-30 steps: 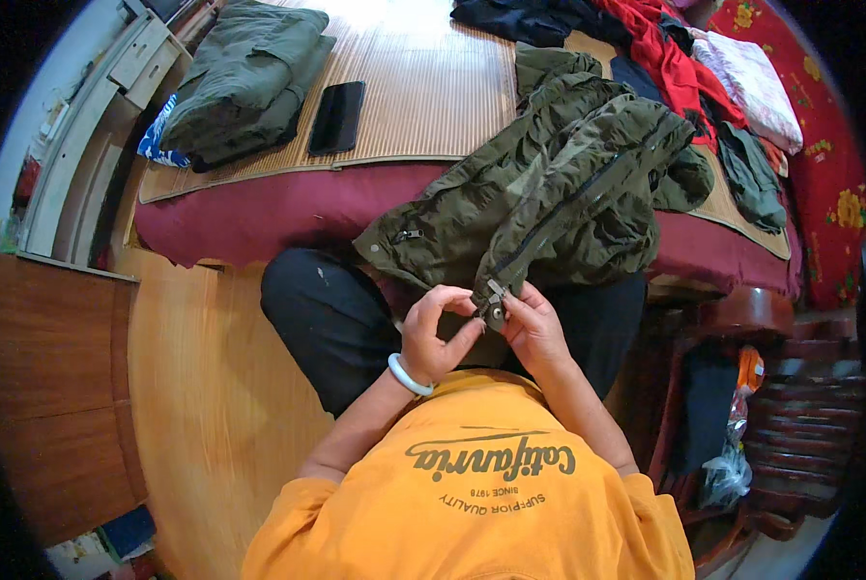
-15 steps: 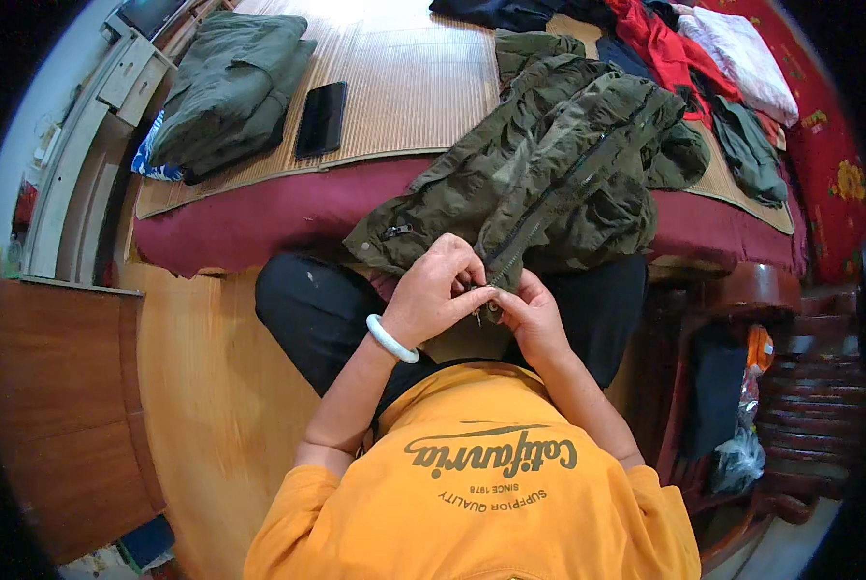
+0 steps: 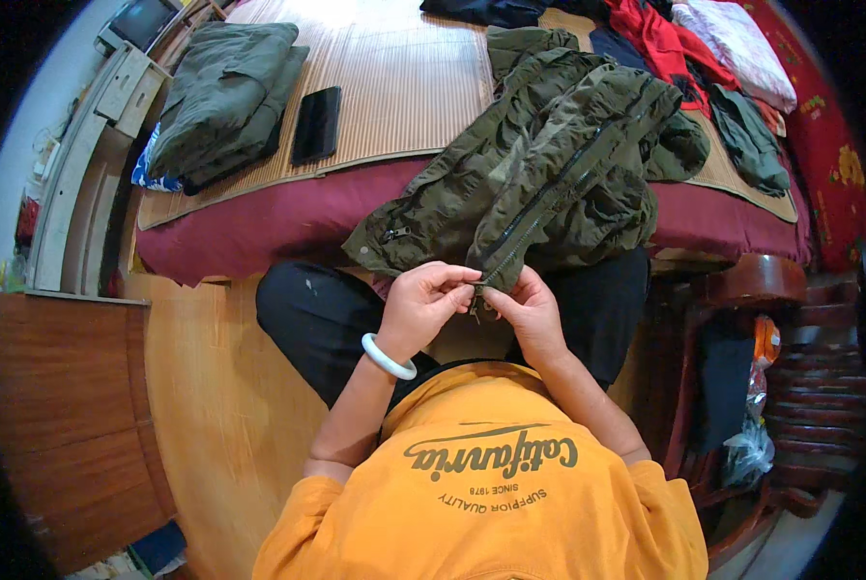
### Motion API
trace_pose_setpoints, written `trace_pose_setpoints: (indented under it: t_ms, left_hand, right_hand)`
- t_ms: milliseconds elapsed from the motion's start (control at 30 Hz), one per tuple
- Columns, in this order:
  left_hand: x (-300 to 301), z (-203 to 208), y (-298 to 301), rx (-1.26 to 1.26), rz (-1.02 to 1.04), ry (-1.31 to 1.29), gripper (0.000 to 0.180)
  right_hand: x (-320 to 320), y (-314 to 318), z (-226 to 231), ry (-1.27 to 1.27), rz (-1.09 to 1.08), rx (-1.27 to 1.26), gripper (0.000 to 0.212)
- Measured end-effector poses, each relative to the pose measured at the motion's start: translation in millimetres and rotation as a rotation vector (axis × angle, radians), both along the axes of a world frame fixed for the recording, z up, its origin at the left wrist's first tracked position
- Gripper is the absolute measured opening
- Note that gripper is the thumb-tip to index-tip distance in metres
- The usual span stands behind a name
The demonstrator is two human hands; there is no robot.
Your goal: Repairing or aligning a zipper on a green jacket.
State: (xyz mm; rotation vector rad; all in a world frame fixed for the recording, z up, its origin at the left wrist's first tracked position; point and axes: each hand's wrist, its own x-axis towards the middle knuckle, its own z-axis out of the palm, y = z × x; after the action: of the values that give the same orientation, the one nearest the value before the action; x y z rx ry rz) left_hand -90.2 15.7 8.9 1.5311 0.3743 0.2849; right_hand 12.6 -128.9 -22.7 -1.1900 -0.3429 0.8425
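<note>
Since a second ago both hands have drawn in closer together at the bottom hem of the olive-green jacket, which lies on the bed just beyond them. The left hand pinches the hem beside the zipper, its grip closed on the cloth; the right hand grips the opposite side likewise. To seat the zipper ends well, the two edges should be held level and taut.

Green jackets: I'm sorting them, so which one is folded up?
The far-left jacket on the mat, beside the black phone. The other jacket lies spread open, its zipper end held by both hands.
</note>
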Motion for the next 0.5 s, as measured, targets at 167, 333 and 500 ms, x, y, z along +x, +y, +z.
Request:
trace_pose_setpoints:
  t_ms: [167,333,500]
  left_hand:
    - [1.5,0.2,-0.2,-0.075,-0.008,0.035,0.011]
    - [4.5,4.7,-0.7,-0.195,0.015,0.025,0.010]
    - [5.5,15.8,-5.9,-0.003,0.014,0.018,0.008]
  right_hand:
    - [-1.0,-0.5,5.6,-0.023,-0.012,-0.035,0.029]
    - [-2.7,1.1,6.9,-0.073,-0.029,0.038,0.030]
    - [-3.4,0.2,6.2,-0.066,-0.045,0.053,0.029]
